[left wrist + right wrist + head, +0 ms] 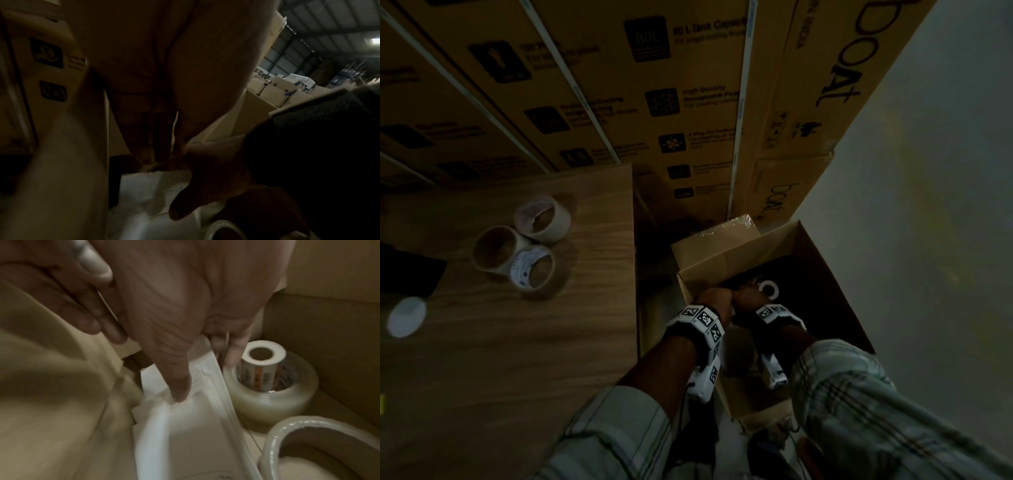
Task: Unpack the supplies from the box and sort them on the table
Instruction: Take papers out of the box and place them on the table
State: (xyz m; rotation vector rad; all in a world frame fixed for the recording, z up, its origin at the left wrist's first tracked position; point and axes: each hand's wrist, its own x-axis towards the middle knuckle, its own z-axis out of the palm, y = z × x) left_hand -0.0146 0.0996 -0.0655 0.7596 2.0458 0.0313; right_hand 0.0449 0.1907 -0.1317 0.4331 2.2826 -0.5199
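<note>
An open cardboard box (756, 253) stands on the floor to the right of the wooden table (517, 342). Both hands reach into it. My right hand (205, 376) pinches a stack of white packets (195, 426), thumb in front and fingers behind. My left hand (714, 301) is curled at the stack's top by the box's left wall, with a thin white edge between its fingers (164, 146). Beside the stack stands a clear tape roll (287, 399) with a small white roll (263, 355) inside it. Another tape roll (287, 426) lies nearer.
Three tape rolls (542, 217) (496, 251) (534, 270) sit together on the table. A white round item (405, 317) and a black object (407, 270) lie at its left edge. Tall printed cartons (654, 85) rise behind the table and box.
</note>
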